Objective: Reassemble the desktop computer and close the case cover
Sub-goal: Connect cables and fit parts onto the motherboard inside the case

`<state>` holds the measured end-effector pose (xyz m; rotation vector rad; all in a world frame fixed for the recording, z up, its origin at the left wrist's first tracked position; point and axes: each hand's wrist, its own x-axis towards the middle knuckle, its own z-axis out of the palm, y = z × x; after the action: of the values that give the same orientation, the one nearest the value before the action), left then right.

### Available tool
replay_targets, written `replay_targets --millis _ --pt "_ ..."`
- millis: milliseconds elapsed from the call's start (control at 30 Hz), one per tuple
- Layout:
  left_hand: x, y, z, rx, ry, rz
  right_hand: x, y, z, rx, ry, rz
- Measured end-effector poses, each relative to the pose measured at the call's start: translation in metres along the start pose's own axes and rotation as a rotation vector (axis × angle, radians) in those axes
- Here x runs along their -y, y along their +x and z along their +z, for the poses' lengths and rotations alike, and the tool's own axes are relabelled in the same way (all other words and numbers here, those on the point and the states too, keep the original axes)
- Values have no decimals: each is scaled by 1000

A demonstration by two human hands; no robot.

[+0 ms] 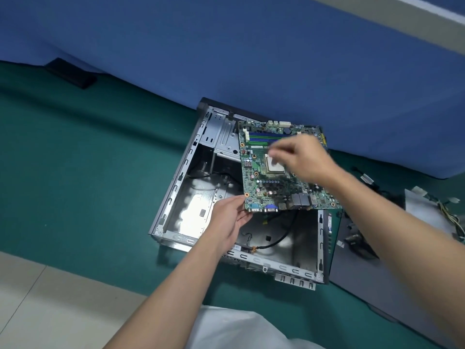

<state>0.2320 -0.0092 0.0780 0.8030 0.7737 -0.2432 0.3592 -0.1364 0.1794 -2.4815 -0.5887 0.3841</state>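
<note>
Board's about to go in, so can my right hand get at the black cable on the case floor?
Probably yes. The right hand is over the motherboard, and the black cable lies uncovered past the board's near edge, with nothing above it.

Left arm: bare forearm, enters from the lower edge, runs up and to the right.
Left hand point(230, 217): pinches the near left corner of the board point(271, 187), thumb on top, fingers underneath.
Right arm: bare forearm, enters from the right edge, stretched up and to the left.
Right hand point(303, 159): back upward, above the board; fingers point(276, 153) bent, pointing left, blurred; contact or grip cannot be told.
</note>
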Motion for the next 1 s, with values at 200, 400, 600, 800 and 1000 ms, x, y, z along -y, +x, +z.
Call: replay_targets --millis 200,400,600,800,1000 --pt "1 0 1 22 -12 13 -11 -23 30 353 -278 -112" --pt "1 0 0 8 -20 18 -8 -19 22 313 -369 -129" --pt "0 -1 0 38 -61 -4 -6 -21 25 332 -460 -191" --pt "0 -3 -2 71 -88 -17 -5 -23 28 341 -493 -216" --pt "-1 -2 -3 99 -129 -19 1 -27 28 330 -501 -229"
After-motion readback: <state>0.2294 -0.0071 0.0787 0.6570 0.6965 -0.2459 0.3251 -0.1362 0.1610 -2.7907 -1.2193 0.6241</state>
